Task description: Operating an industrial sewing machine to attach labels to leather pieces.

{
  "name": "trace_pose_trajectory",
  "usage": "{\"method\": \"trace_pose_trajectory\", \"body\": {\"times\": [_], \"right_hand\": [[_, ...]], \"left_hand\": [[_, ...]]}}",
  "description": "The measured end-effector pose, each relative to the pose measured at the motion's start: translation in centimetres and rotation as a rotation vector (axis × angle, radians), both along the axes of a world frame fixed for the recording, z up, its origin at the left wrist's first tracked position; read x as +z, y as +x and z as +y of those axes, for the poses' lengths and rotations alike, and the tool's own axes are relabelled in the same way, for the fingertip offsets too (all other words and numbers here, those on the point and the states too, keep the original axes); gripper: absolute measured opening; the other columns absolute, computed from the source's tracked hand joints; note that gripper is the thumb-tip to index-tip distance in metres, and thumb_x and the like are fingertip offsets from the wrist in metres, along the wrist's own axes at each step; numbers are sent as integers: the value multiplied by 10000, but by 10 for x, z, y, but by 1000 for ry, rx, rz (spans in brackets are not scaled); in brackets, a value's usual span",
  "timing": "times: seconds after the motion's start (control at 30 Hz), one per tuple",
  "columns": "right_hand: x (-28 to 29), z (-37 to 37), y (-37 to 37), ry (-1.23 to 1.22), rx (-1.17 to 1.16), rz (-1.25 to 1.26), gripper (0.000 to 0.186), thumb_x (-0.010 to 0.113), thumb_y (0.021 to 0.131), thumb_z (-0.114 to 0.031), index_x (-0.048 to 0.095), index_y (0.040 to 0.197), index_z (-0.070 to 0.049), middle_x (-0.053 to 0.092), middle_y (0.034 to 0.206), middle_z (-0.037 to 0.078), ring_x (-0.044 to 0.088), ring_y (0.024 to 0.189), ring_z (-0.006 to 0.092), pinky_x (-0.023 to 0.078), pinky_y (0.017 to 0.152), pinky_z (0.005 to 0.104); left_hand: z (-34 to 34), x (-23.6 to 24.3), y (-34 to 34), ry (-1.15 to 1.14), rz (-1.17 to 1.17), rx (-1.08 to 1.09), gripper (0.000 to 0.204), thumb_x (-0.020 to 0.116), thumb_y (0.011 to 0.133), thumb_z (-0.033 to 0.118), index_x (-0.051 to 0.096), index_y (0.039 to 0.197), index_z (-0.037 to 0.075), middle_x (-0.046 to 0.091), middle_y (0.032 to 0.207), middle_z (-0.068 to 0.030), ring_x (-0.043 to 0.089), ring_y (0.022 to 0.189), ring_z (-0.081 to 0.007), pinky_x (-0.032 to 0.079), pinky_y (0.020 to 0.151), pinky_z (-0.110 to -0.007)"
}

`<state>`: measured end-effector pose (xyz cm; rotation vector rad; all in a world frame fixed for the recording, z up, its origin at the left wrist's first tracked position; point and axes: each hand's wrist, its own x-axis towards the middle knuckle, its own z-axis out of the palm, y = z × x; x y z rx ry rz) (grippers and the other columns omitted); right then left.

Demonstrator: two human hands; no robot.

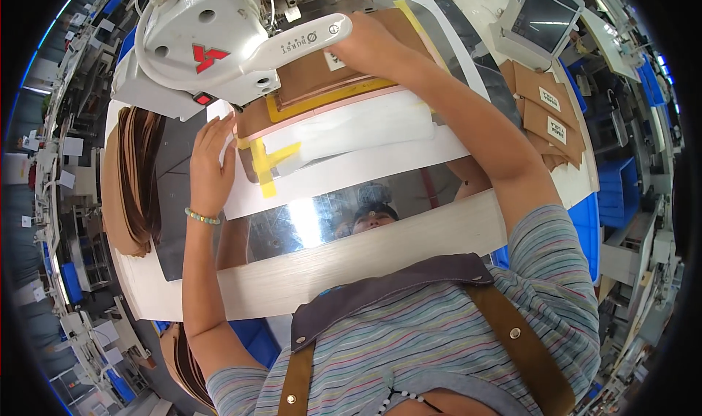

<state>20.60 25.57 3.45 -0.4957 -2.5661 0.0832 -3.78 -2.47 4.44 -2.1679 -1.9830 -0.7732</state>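
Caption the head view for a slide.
At a white machine, the right hand over a brown panel, the left hand near yellow tape.

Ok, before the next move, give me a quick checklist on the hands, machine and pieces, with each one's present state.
1. Right hand at the brown panel: ok.
2. Left hand clear of the machine head: cannot tell; fingertips look close to its lower edge, gap unclear.
3. Work directly behind the machine head visible: not ok, the head hides it.
4. Yellow tape present to the right of the left hand: ok.
5. Brown stack apart from the panel: ok, at the left.
6. Labelled brown pieces apart from the panel: ok, at the right.
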Motion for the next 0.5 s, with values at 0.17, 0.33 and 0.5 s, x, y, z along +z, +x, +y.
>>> {"method": "trace_pose_trajectory", "body": {"times": [0.17, 0.33, 0.5], "right_hand": [[-14, -7, -28, -182, 48, -39, 90, 695, 894, -74, 758, 956, -96, 747, 1026, 94, 708, 1048, 287, 546, 934, 480], [-16, -11, -26, -100, 85, -48, 127, 690, 935, -95, 766, 1037, -89, 751, 1101, 90, 703, 1136, 299, 510, 1065, 499], [-50, -21, -22, -129, 293, 77, 284, 668, 957, -101, 797, 1202, -159, 706, 1315, 75, 642, 1260, 298, 479, 1110, 500]], "left_hand": [[23, -18, -26, 32, 85, -31, 337, 601, 1004, 19, 666, 1332, -24, 654, 1421, -201, 547, 1331, -460, 446, 1137, -528], [53, -25, -26, -83, 112, -80, 261, 591, 1039, 87, 695, 1235, -50, 679, 1302, -246, 564, 1233, -486, 447, 1082, -549], [86, -36, -27, -80, -62, -79, 247, 630, 1025, 109, 718, 1204, -37, 716, 1211, -265, 626, 1152, -483, 489, 1035, -515]]}}
